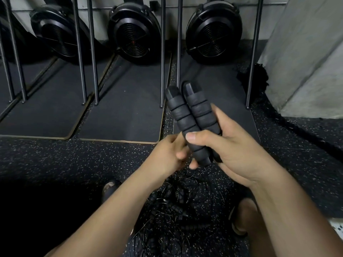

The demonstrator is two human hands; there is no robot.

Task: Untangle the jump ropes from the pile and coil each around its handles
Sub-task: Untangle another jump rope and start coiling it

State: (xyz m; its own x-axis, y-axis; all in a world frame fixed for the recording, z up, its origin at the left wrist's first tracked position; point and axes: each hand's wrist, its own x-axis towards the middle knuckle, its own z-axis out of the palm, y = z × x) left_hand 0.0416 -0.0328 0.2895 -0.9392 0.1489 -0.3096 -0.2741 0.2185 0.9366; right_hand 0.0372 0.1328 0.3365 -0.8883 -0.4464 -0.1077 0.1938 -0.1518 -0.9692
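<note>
Nearest: tangled pile of thin black jump ropes (178, 210) on the speckled black rubber floor (55, 160), under both hands. Right hand (228, 151) clenches two black ribbed foam handles (189, 115) side by side, likely paired as a coiling core; left hand (167, 154) curls at their lower ends, cord pinch unclear. Beyond: dark rectangular mats (120, 112), black fan-wheel machines (134, 34).

Right hand (228, 145) held up, thumb and fingers wrapped round two handles (182, 115), left hand (165, 154) lay alongside, fingers curled at their lower ends, grasp unclear, both forearms bare
</note>
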